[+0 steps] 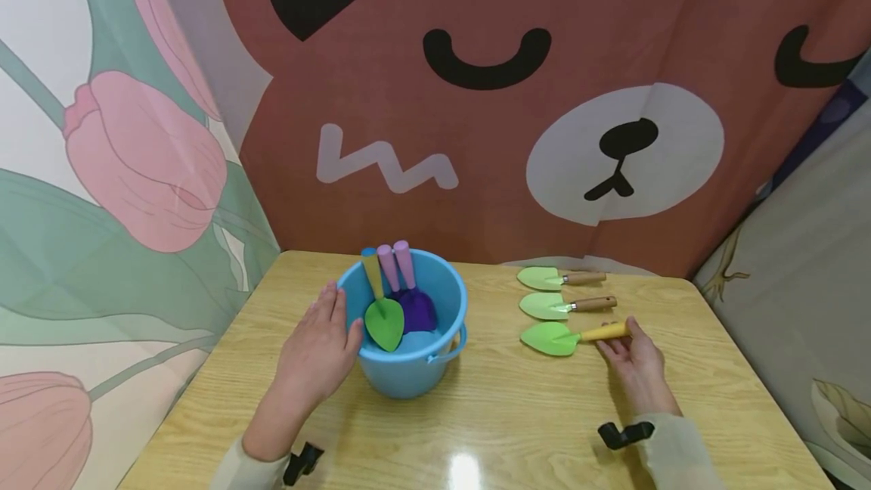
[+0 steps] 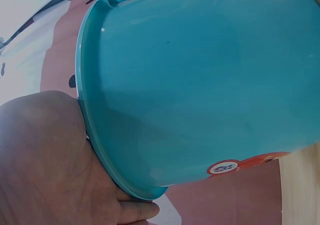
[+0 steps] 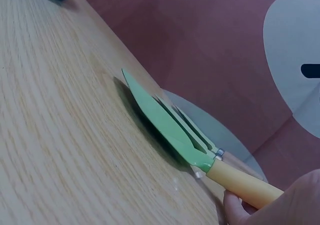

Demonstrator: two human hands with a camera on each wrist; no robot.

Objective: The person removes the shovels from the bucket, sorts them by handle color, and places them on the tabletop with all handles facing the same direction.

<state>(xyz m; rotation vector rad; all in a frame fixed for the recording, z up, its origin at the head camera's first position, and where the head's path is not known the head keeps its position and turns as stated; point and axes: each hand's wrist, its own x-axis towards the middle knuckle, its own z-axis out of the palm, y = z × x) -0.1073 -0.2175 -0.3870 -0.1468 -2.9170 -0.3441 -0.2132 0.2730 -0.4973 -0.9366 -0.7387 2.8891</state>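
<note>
A light-blue bucket [image 1: 401,380] stands left of the table's middle. My left hand [image 1: 320,350] rests against its left rim with straight fingers; the left wrist view shows the palm [image 2: 45,160] along that rim. Inside the bucket lean a green trowel [image 1: 385,325] with a yellow, blue-tipped handle and purple scoops [image 1: 422,310] with two pink handles [image 1: 404,263]. On the right, my right hand [image 1: 640,365] pinches the yellow handle [image 3: 245,185] of a green trowel [image 1: 551,339]. Its blade points left, low over the table, with a shadow beneath it in the right wrist view.
Two pale-green trowels with wooden handles, the nearer trowel [image 1: 544,306] and the farther trowel [image 1: 540,278], lie in a row behind the held one. The wooden table [image 1: 531,414] ends at a printed bear curtain [image 1: 476,218]. The bucket's handle [image 1: 450,350] hangs on its right side.
</note>
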